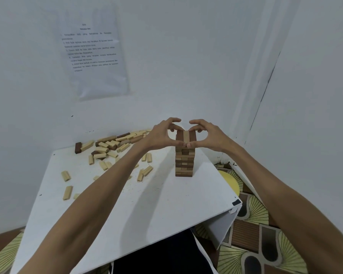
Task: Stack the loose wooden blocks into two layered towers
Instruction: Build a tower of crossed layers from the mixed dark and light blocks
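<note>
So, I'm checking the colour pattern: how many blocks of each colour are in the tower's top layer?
Top layer of the tower:
Dark brown blocks: 2
Light wooden block: 1
Total: 3

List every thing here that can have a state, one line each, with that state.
tower: upright on the table, the only one built
left hand: curled round the tower's top
right hand: curled round the tower's top
loose blocks: scattered, not stacked
paper sheet: stuck flat on wall
</note>
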The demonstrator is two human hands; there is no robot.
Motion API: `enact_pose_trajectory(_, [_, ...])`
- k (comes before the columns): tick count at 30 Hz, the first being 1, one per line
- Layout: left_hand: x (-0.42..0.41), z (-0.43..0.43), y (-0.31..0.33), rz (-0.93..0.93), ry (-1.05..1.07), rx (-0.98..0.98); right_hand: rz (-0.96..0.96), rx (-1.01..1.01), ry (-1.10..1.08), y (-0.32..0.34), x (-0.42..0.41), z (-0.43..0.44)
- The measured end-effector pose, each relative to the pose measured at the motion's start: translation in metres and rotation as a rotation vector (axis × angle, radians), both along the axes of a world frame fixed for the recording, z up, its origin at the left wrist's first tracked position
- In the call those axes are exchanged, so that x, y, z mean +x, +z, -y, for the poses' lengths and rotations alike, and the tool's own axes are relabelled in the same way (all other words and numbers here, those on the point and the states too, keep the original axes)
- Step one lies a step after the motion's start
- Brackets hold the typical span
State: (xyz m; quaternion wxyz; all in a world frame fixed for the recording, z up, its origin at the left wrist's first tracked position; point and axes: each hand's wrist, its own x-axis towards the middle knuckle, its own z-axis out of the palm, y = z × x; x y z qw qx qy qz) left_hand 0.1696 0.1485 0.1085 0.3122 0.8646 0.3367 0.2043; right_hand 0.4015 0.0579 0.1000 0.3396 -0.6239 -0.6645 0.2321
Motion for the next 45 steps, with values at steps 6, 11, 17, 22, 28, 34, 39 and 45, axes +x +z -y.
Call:
enact_pose_trajectory(6, [0.001, -0.002, -0.003, -0.004, 0.006, 0.004, -0.006, -0.01, -0.005, -0.002, -0.002, -0.002])
enact_pose_trajectory(11, [0.0, -0.004, -0.005, -0.012, 0.009, 0.005, -0.018, -0.024, -0.004, -0.005, -0.003, -0.002])
enact_pose_trajectory(17, [0.001, -0.006, -0.007, -0.01, 0.011, -0.005, -0.024, -0.035, 0.002, -0.005, -0.002, -0.002])
enact_pose_trajectory(22, [0.002, -0.007, -0.01, 0.009, 0.008, -0.04, -0.022, -0.04, 0.004, -0.004, -0.003, 0.0])
enact_pose_trajectory(28, [0.0, -0.006, -0.012, 0.024, 0.014, -0.079, -0.041, -0.054, 0.009, -0.003, -0.005, 0.002])
enact_pose_trajectory(34, [-0.007, -0.004, -0.014, 0.028, -0.011, -0.125, -0.061, -0.063, 0.006, 0.0, -0.003, 0.006])
enact_pose_trajectory(39, [-0.021, -0.002, -0.014, 0.038, 0.029, -0.119, -0.083, -0.018, -0.033, 0.003, -0.001, 0.011])
enact_pose_trajectory(45, [-0.039, -0.007, -0.011, 0.066, 0.063, -0.093, -0.035, 0.049, -0.028, 0.016, -0.018, 0.006])
